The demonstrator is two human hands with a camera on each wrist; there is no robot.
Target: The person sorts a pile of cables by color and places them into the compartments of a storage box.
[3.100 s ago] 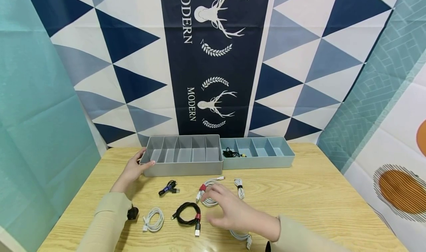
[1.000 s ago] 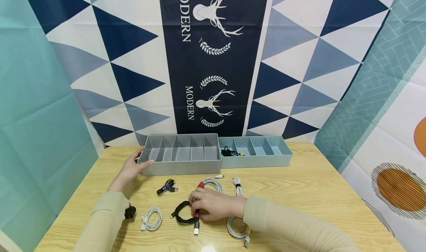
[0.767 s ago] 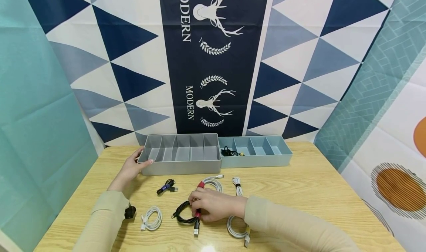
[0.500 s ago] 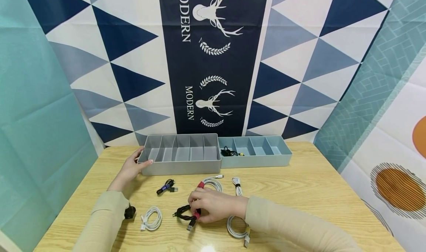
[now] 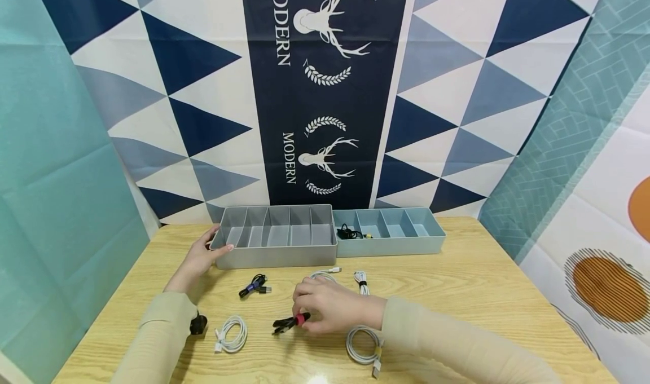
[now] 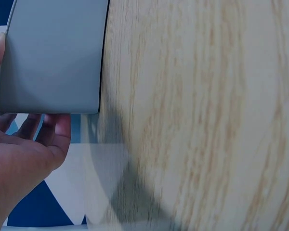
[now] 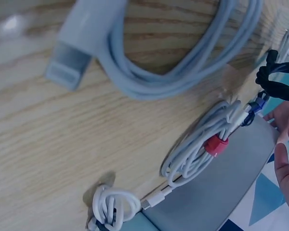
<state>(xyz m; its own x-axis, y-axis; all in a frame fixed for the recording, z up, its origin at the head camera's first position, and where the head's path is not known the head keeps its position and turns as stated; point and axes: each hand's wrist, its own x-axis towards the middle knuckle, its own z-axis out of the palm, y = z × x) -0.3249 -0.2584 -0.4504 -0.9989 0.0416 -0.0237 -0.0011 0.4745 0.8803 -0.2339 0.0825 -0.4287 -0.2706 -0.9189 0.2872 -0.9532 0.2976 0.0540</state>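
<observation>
My right hand [image 5: 335, 305] pinches a coiled black USB cable [image 5: 285, 323] by its red tie, lifted over the middle of the table. The coil hangs tilted to the left of the fingers, its plug pointing down-left. In the right wrist view the black cable [image 7: 279, 90] shows at the right edge. My left hand [image 5: 200, 257] grips the left end of the grey divided box [image 5: 284, 256], thumb on the front rim and fingers round the end. A white cable with a red tie [image 7: 195, 149] lies partly behind my right hand in the head view.
A light blue divided box [image 5: 393, 247] adjoins the grey one, with a black cable [image 5: 349, 233] in its left compartment. On the table lie a black cable with a blue tie [image 5: 254, 286], a white coil [image 5: 243, 339], a yellow-tied white cable [image 5: 355, 356] and a black-tied white cable [image 5: 362, 282].
My right hand came down onto the black cable, took hold near its red tie and raised it; the coil tipped and drew together. The left hand stayed on the grey box.
</observation>
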